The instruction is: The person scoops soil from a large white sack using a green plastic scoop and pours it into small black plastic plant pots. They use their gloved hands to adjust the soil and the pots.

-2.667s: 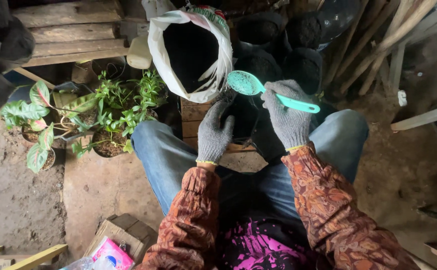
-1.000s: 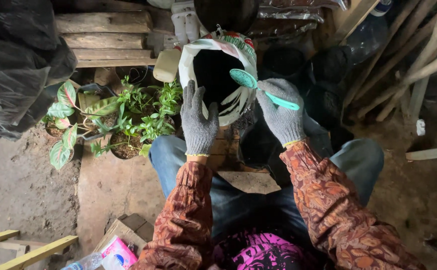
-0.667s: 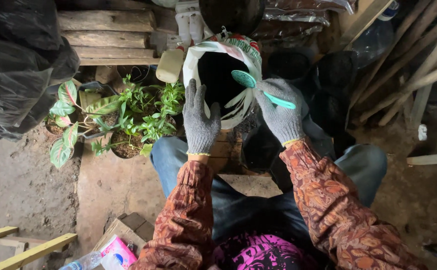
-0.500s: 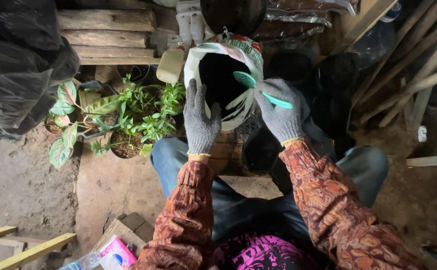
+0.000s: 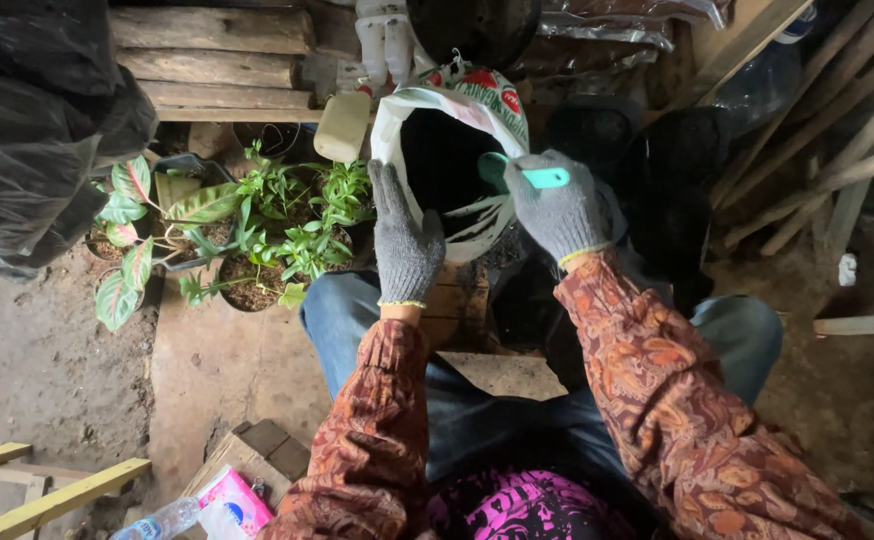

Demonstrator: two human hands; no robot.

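Seen from the head camera, the gloved left hand (image 5: 406,245) gripped the rim of a white sack (image 5: 454,110) standing before the knees, while the right hand (image 5: 560,208) closed around a green scoop (image 5: 525,176) dipped into its dark mouth, potted plants (image 5: 257,225) just beside.

My left hand (image 5: 406,243) grips the rim of an open white woven sack (image 5: 454,160) with red and green print in front of my knees, while a small pink-and-white packet (image 5: 230,503) lies on the floor at lower left.
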